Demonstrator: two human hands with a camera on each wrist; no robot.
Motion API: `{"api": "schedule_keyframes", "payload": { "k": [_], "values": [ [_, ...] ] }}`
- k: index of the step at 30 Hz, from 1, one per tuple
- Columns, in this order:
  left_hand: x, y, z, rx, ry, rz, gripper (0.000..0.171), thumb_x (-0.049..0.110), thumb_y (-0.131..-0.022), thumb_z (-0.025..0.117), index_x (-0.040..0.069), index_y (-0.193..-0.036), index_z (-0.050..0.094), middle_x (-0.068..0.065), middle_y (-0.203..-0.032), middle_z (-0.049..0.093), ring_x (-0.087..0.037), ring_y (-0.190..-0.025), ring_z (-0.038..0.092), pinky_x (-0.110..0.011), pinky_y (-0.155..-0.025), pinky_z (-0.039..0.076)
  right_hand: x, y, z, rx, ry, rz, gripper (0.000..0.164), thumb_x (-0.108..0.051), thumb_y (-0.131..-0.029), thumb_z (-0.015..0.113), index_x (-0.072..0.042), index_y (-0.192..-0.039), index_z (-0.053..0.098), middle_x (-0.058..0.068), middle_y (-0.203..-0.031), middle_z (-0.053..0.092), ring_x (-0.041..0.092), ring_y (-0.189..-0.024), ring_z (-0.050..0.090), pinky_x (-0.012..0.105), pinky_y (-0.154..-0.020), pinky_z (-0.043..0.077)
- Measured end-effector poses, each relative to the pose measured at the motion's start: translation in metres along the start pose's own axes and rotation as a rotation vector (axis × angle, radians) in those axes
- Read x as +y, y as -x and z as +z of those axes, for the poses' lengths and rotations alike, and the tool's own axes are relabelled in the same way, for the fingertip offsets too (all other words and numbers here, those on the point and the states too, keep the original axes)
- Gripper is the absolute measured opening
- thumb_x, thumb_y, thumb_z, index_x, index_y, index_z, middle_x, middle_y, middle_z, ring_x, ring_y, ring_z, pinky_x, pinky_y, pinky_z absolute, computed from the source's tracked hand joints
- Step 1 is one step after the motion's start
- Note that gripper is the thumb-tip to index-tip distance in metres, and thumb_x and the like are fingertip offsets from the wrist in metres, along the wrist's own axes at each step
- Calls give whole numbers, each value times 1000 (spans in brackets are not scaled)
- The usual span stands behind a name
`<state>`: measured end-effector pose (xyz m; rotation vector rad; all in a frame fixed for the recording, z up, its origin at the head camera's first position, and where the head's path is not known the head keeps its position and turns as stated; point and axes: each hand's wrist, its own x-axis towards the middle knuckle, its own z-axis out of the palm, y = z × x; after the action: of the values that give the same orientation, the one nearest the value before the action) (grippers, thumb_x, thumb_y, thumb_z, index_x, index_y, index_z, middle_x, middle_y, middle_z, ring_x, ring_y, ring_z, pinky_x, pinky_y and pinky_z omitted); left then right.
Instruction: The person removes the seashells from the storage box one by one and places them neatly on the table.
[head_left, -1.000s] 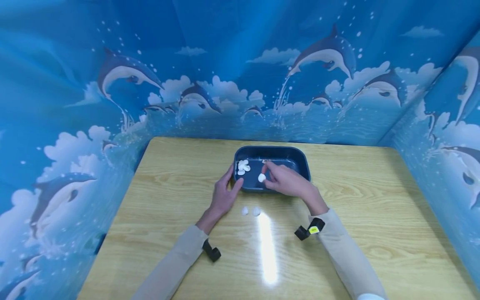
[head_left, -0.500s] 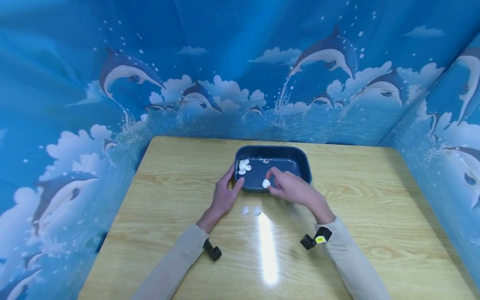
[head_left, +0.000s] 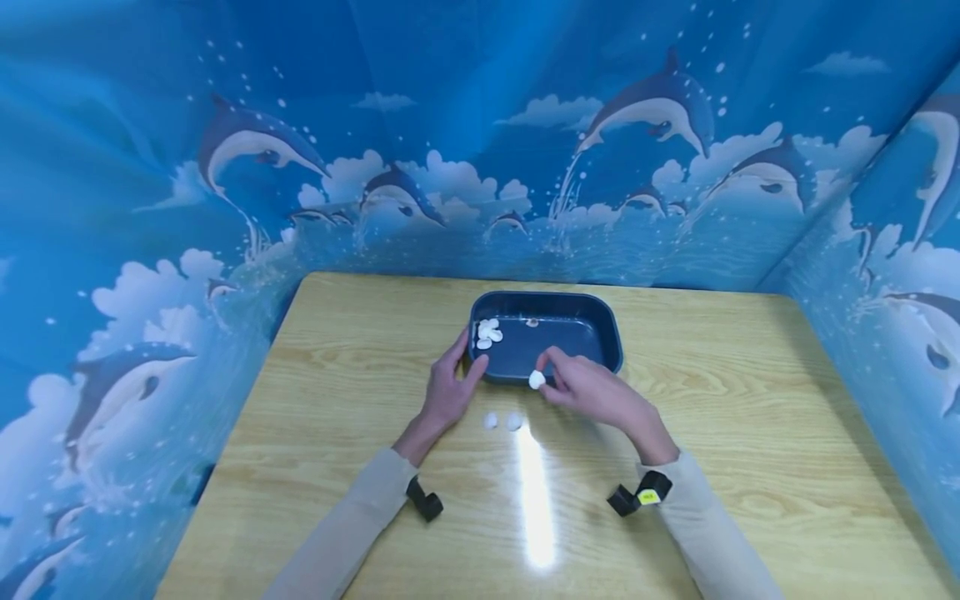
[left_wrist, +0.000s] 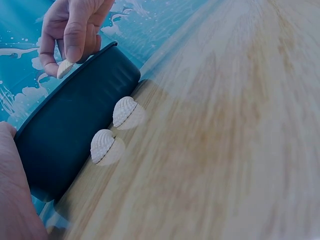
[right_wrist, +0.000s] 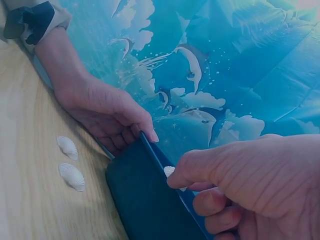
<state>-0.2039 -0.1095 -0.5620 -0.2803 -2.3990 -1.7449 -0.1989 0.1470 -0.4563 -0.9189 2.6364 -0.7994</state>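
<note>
My right hand point(head_left: 592, 393) pinches a white ribbed seashell point(head_left: 537, 380) between thumb and index finger, over the near rim of a dark blue plastic basin point(head_left: 540, 354). At the basin's left end, my left hand point(head_left: 448, 390) grips the wall, its thumb over the rim and its fingers along the outside. Several white shells point(head_left: 489, 333) lie heaped in the basin's left part; a small brownish piece point(head_left: 532, 322) sits by the far wall. In the left wrist view two more shells, a nearer shell point(left_wrist: 102, 145) and a farther shell point(left_wrist: 125, 111), rest on the table beside the basin.
The basin stands near the back of a light wood-grain table point(head_left: 375, 350). Behind and beside the table hangs a blue curtain point(head_left: 465, 167) printed with dolphins. A bright light reflection crosses the tabletop in front of the two shells.
My right hand has drawn the pinched shell from the basin's middle back toward me and slightly right, to the near rim. My left hand has stayed on the basin.
</note>
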Motion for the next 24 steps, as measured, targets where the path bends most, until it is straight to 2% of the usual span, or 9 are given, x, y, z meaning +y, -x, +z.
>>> {"api": "schedule_keyframes", "payload": {
  "k": [8, 14, 24],
  "values": [
    [0, 0, 0, 3, -12, 2, 65, 24, -107, 60, 6, -162, 31, -16, -168, 32, -23, -155, 31, -42, -128, 27, -2, 14, 6, 3, 8, -10, 25, -17, -103, 65, -8, -126, 60, -10, -68, 49, 3, -54, 42, 22, -48, 39],
    [0, 0, 0, 3, -2, -11, 65, 25, -107, 61, 7, -162, 33, -15, -168, 33, -19, -155, 31, -38, -128, 27, -5, 22, 13, 16, 24, -38, 24, -16, -101, 68, -8, -123, 60, -13, -63, 45, 0, -52, 38, 20, -46, 35],
    [-1, 0, 0, 11, -15, 16, 66, 30, -106, 61, 6, -161, 34, -16, -167, 35, -21, -154, 33, -39, -127, 29, -2, 27, 32, -63, 22, -29, 24, -19, -101, 69, -10, -122, 61, -15, -61, 42, -2, -51, 37, 19, -46, 33]
  ]
}}
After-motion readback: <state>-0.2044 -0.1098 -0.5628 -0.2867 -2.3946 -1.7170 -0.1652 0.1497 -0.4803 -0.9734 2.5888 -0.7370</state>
